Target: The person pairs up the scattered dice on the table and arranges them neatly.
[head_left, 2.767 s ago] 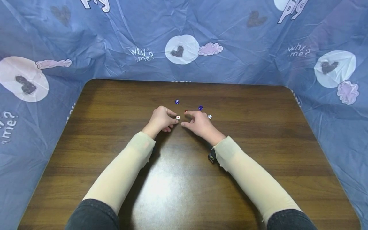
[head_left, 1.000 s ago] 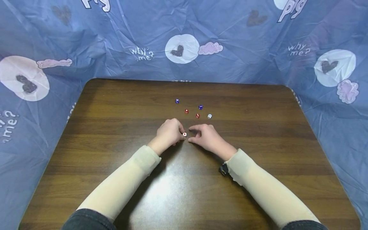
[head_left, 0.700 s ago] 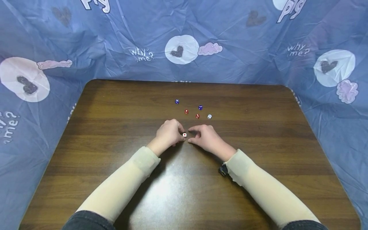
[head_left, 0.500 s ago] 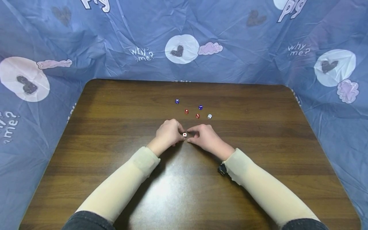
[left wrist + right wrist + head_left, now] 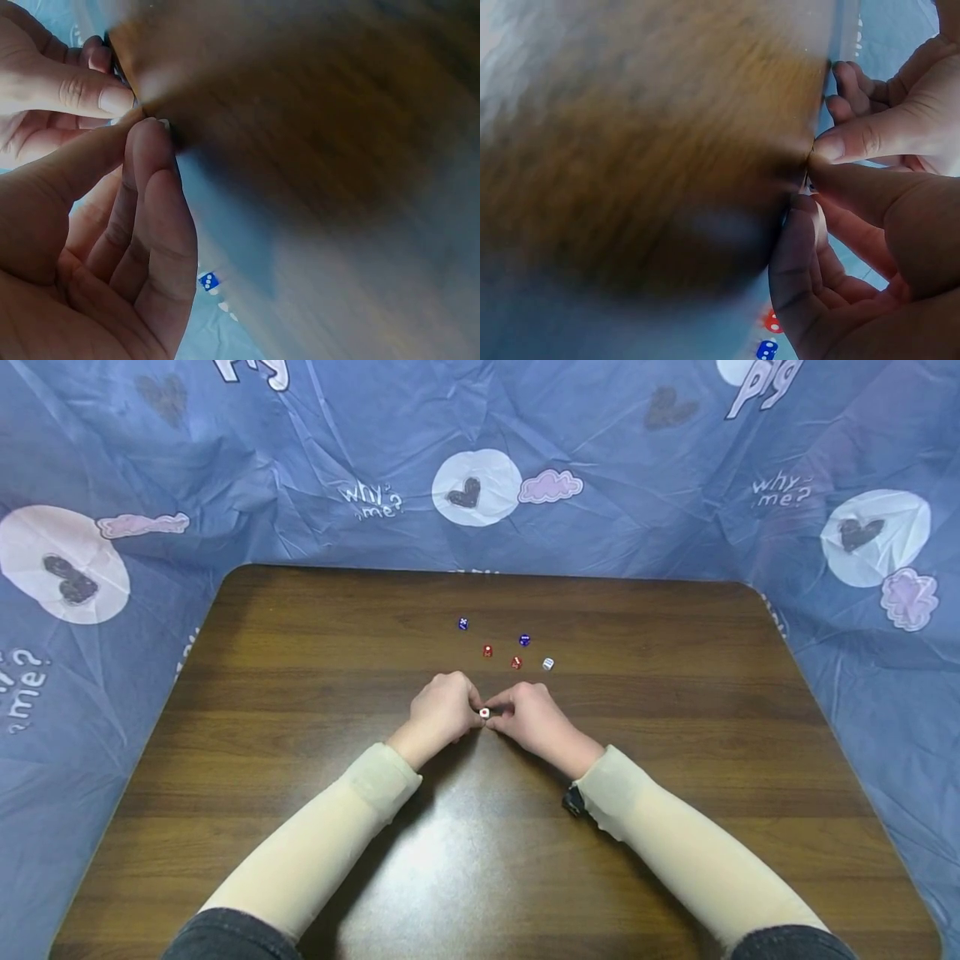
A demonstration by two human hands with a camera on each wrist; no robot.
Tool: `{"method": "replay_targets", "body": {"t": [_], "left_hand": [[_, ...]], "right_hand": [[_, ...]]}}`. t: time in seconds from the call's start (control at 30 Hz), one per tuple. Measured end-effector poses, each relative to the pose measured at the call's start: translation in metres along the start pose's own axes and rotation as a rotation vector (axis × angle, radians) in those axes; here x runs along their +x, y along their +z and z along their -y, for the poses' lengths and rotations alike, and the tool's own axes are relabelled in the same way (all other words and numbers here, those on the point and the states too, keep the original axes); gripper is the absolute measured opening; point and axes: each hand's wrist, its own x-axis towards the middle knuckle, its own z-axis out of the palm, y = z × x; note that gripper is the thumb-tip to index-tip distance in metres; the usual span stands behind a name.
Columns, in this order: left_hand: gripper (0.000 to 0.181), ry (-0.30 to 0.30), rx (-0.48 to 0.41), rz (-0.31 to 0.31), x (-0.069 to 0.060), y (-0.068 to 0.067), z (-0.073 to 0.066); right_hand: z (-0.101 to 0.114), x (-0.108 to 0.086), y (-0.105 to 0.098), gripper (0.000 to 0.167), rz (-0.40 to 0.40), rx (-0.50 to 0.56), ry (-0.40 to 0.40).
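A small white die [image 5: 484,713] with a red pip on top is at the middle of the table, between both hands. My left hand [image 5: 444,708] pinches it from the left with thumb and forefinger. From the right, the thumb and forefinger of my right hand [image 5: 534,718] close on the same die. The fingertips of the two hands meet around it, and in the wrist views they hide nearly all of it. Whether the die touches the tabletop cannot be made out.
Beyond the hands lie two blue dice, one left [image 5: 462,624] and one right [image 5: 524,640]. Two red dice, one left [image 5: 487,651] and one right [image 5: 517,662], and another white die [image 5: 548,664] lie nearer. A blue printed curtain [image 5: 637,485] hangs behind the brown table [image 5: 712,693].
My left hand has brought the white die nearer to me, then held still. My right hand came along with it and has now moved left, its fingertips closing onto the die.
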Motion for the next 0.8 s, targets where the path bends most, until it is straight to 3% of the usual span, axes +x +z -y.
{"method": "replay_targets", "body": {"t": [0.43,0.8], "left_hand": [[0.009,0.000,0.079,-0.055,0.0008,-0.0008,0.0001],[0.004,0.000,0.062,-0.029,0.0008,-0.0006,-0.0010]], "right_hand": [[-0.0004,0.0012,0.0017,0.010,-0.036,0.005,-0.023],[0.0017,0.0016,0.0011,0.007,-0.037,0.019,-0.045]]}}
